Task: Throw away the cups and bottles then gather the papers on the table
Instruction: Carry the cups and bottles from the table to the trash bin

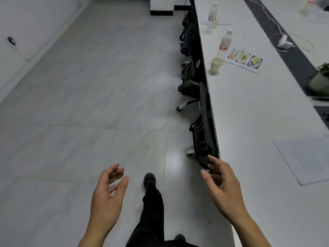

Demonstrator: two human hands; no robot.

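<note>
Along the right side runs a long white table, its near edge slanting from the top of the view down past the right hand. Left of it lies a wide stretch of pale grey tiled floor, bare up to the white wall (plenty of room to walk). Black office chairs are tucked in tight under the table edge, their wheeled feet poking out onto the tiles. On the table, a plain white sheet of paper lies near the right border, well apart from a printed sheet with food pictures farther along. Just beside that printed sheet stands a clear plastic bottle with a red label, and near the table edge a cream paper cup, upright; what it holds cannot be told. Farther still stands a second clear bottle, on another pale sheet. The left hand hangs over the floor, fingers loosely spread, holding nothing; the right hand, by the table edge, is likewise open and empty.
</note>
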